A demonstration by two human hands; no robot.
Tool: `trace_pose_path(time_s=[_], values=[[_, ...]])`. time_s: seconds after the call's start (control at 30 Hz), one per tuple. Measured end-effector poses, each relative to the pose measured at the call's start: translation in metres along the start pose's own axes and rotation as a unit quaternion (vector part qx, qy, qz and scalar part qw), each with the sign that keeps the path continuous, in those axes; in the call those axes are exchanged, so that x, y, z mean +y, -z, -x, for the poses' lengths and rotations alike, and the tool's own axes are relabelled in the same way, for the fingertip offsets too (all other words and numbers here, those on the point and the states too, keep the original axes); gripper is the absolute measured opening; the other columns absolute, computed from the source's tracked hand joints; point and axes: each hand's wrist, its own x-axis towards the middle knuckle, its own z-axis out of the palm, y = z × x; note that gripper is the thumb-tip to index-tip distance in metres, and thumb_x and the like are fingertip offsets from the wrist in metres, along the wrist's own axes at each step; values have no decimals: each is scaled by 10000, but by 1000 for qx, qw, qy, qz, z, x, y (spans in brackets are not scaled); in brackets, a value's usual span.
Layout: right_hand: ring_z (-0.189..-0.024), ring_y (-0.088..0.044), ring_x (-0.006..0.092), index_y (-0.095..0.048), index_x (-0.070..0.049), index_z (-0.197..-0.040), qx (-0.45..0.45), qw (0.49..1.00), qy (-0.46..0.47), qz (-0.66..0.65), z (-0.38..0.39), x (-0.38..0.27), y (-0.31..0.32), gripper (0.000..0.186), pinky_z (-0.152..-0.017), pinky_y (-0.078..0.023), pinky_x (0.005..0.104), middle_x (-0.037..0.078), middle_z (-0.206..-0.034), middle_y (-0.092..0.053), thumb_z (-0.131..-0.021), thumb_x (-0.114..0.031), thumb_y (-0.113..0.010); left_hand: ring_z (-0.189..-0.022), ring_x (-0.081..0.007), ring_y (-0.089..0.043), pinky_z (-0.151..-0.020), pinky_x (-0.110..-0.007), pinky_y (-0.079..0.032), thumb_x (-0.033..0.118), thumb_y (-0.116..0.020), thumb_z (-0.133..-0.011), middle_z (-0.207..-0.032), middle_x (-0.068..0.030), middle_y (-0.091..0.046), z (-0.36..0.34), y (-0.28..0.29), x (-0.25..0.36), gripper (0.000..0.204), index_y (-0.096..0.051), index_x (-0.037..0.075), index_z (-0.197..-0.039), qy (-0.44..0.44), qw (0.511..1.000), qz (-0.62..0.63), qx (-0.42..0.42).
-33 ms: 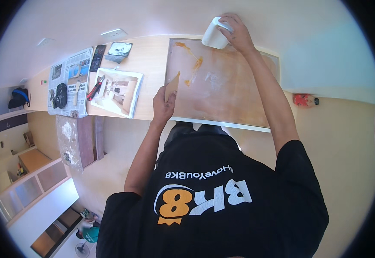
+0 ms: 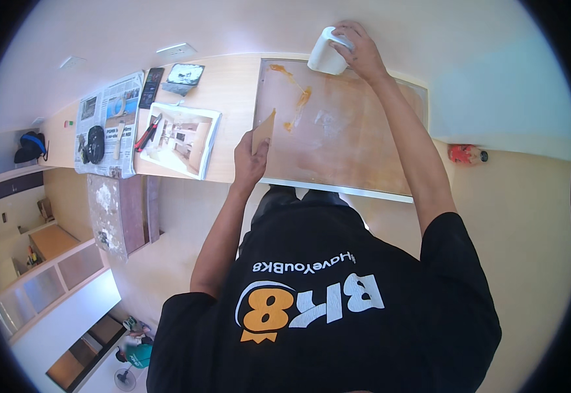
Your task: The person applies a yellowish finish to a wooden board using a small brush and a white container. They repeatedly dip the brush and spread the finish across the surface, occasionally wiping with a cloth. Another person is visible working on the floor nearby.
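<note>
My right hand (image 2: 362,54) grips a white jug (image 2: 326,54) by its handle, at the far edge of the brown panel. The jug leans over the panel, and its mouth is hard to make out. In my left hand (image 2: 251,160) is a thin flat tan spreader (image 2: 262,133), pinched between thumb and fingers near the panel's left edge. Amber streaks of what looks like glue (image 2: 303,98) run across the upper left of the brown panel (image 2: 357,141). A paler smudge marks its middle.
Left on the pale worktop (image 2: 230,105) are an open picture magazine (image 2: 184,137), red-handled pliers (image 2: 146,136), a phone (image 2: 151,88), a smeared metal piece (image 2: 184,77) and newspaper (image 2: 105,164). A red bottle (image 2: 463,154) lies at right. Another person in green (image 2: 139,355) is at lower left.
</note>
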Motion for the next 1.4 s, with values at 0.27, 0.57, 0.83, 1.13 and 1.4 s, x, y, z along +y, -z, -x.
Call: trace_pose_path(time_s=[0.27, 0.57, 0.83, 1.13, 1.4], values=[[-1022, -648, 310, -664, -89, -1076, 44, 999, 25, 14, -9, 9, -29, 227, -892, -559, 410, 95, -1222, -600, -891, -185, -753, -786, -129, -641, -693, -298, -534, 185, -649, -987, -909, -89, -706, -25, -10, -20, 289, -664, -58, -1144, 3, 998, 57, 16], [-1081, -607, 296, -684, -32, -1024, 202, 978, -49, -19, 31, -20, 67, 215, -923, -504, 376, 124, -1130, -639, -856, -111, -790, -975, -397, -700, -854, -424, -541, 118, -626, -937, -1063, -270, -700, -70, -16, -9, 314, -641, -72, -1186, -41, 998, -41, 8], [-1111, -583, 204, -662, -21, -1077, 219, 944, -243, -37, 143, -42, 144, 181, -950, -495, 330, 106, -1204, -580, -920, -56, -743, -1020, -453, -641, -894, -492, -522, 57, -579, -900, -1125, -285, -644, -140, -59, -16, 375, -592, -76, -1251, -75, 985, -142, 64], [-1120, -586, 209, -660, -14, -1073, 167, 950, -257, -53, 205, -31, 186, 154, -960, -500, 342, 111, -1208, -579, -931, -24, -718, -1005, -437, -660, -893, -498, -536, 50, -593, -837, -1117, -273, -670, -163, -81, -15, 427, -622, -62, -1248, -61, 958, -268, 82], [-1143, -589, 229, -675, -2, -1054, 140, 957, -241, -79, 206, -21, 223, 168, -971, -494, 353, 132, -1205, -601, -900, 8, -742, -967, -415, -674, -866, -495, -545, 51, -565, -828, -1117, -220, -697, -172, -95, -4, 423, -658, -1, -1237, -56, 927, -371, 2]])
